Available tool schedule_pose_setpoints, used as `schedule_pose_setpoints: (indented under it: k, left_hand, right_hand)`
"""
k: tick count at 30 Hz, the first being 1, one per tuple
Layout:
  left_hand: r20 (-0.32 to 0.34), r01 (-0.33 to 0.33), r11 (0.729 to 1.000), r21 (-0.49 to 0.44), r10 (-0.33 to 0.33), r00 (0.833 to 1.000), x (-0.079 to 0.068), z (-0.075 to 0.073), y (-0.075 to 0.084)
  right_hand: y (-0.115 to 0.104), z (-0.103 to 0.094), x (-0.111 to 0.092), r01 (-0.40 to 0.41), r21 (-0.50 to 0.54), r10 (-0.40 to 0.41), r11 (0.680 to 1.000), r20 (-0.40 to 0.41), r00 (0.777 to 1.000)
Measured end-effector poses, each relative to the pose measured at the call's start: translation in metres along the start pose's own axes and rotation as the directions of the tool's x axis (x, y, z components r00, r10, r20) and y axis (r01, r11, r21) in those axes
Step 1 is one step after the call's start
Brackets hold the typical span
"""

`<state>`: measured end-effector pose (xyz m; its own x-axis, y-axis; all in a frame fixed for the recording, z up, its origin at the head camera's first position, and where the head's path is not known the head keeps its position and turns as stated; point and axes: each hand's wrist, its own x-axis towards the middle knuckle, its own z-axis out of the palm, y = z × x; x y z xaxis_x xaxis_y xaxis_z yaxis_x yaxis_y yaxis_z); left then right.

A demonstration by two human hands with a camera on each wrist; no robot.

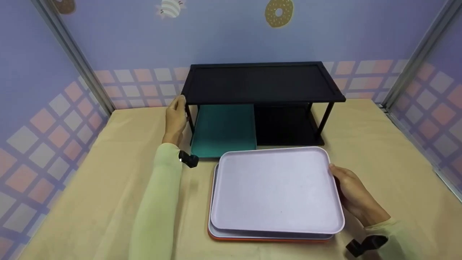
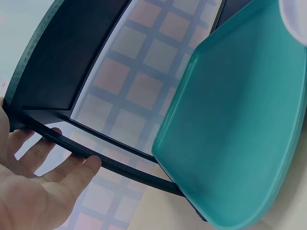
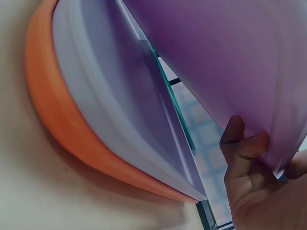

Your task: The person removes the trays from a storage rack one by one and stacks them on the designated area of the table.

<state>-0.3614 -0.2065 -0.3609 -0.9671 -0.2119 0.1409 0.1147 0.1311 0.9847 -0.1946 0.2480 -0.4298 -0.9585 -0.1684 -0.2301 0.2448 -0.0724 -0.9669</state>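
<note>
My right hand (image 1: 355,191) holds the right edge of a lilac tray (image 1: 278,191), thumb above and fingers beneath. In the right wrist view, this tray is tilted up off another pale tray (image 3: 91,91), which lies on an orange tray (image 3: 43,72). My left hand (image 1: 175,117) grips the front left corner of a black two-level rack (image 1: 261,83). In the left wrist view, its fingers (image 2: 79,172) lie against the rack's leg (image 2: 112,165). A teal tray (image 1: 225,130) sits on the left of the lower level, its front jutting out.
The lower level's right part (image 1: 285,126) shows bare black. A beige cloth (image 1: 104,173) covers the table. Patterned walls (image 1: 231,32) enclose the back and both sides, with metal posts (image 1: 74,54) at the corners.
</note>
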Motion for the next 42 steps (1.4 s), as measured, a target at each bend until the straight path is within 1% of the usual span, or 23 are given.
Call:
schedule_pose_setpoints:
  k: [4,9,13,15,18,20,22,25,28,31,38,42]
  left_hand:
    - [0.01,-0.023,0.999,0.033,0.022,1.0,0.001,0.0,-0.001]
    - [0.007,-0.055,0.998,0.035,0.055,0.998,0.001,0.0,-0.003]
    - [-0.002,-0.058,0.998,0.02,0.058,0.998,0.001,0.0,-0.003]
    - [0.003,-0.041,0.999,0.004,0.041,0.999,0.001,-0.001,-0.002]
    - [0.008,-0.041,0.999,-0.006,0.041,0.999,0.002,-0.001,-0.002]
    - [0.006,-0.024,1.0,-0.013,0.024,1.0,0.001,-0.001,-0.001]
    - [-0.005,-0.024,1.0,-0.011,0.024,1.0,0.001,0.0,-0.002]
    - [-0.011,-0.002,1.0,-0.008,0.002,1.0,0.001,0.0,-0.002]
    - [-0.005,0.004,1.0,-0.003,-0.004,1.0,0.001,0.0,-0.002]
    - [0.004,0.003,1.0,-0.001,-0.003,1.0,0.002,-0.001,-0.002]
    - [0.011,0.006,0.999,-0.046,-0.005,1.0,0.0,0.0,-0.001]
    - [0.004,0.016,0.999,-0.052,-0.016,1.0,-0.001,0.0,-0.001]
  right_hand:
    - [-0.001,0.0,-0.002,-0.012,-0.014,0.012,1.0,0.014,1.0]
    - [-0.002,0.0,-0.003,-0.025,-0.02,0.026,0.999,0.03,0.999]
    - [-0.002,0.0,-0.003,-0.016,-0.005,0.016,1.0,0.06,0.998]
    - [-0.002,-0.001,-0.003,-0.013,-0.005,0.013,1.0,0.076,0.997]
    - [-0.002,-0.004,-0.002,-0.004,-0.003,0.004,1.0,0.127,0.992]
    - [-0.002,-0.006,-0.002,0.003,-0.013,-0.001,1.0,0.149,0.989]
    - [-0.003,-0.009,-0.002,0.013,-0.03,-0.008,0.999,0.16,0.987]
    - [-0.004,-0.01,-0.001,0.015,-0.085,-0.005,0.996,0.12,0.993]
    - [-0.004,-0.01,0.0,0.006,-0.14,0.003,0.99,0.066,0.998]
    - [-0.004,-0.01,0.001,0.011,-0.187,-0.006,0.982,0.025,1.0]
    - [-0.006,-0.011,0.001,0.063,-0.29,-0.081,0.955,-0.053,0.995]
    - [-0.008,-0.01,0.0,0.066,-0.344,-0.098,0.937,-0.077,0.992]
